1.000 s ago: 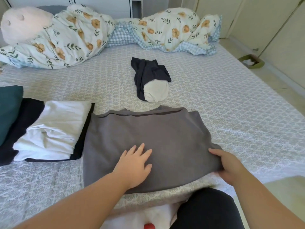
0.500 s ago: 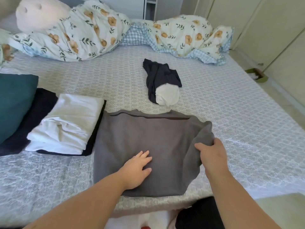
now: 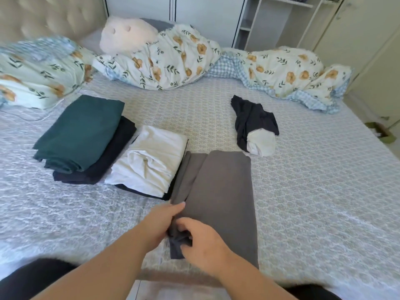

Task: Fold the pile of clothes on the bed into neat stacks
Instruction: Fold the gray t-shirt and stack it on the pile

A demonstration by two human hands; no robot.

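Observation:
A grey garment (image 3: pixel 223 198) lies on the bed (image 3: pixel 313 191) folded in half into a long strip. My right hand (image 3: pixel 201 241) grips its near left corner, fingers curled into the cloth. My left hand (image 3: pixel 164 217) lies along the strip's left edge with fingers straight, touching the fabric. To the left sit a folded white garment (image 3: pixel 149 161) on a black one, and a folded teal garment (image 3: pixel 80 131) on a dark navy one (image 3: pixel 108 163). A crumpled dark garment (image 3: pixel 253 120) and a bunched white piece (image 3: pixel 260 144) lie unfolded further back.
A floral duvet (image 3: pixel 173 59) with a pale plush toy (image 3: pixel 127 34) is heaped along the far side of the bed. Wardrobe doors and open shelves (image 3: pixel 270 20) stand behind. A small green box (image 3: pixel 382 132) sits on the floor at right.
My right hand carried the grey garment's right side over to the left, halving it into a strip. My left hand slid from the middle to the left edge. The view swung left.

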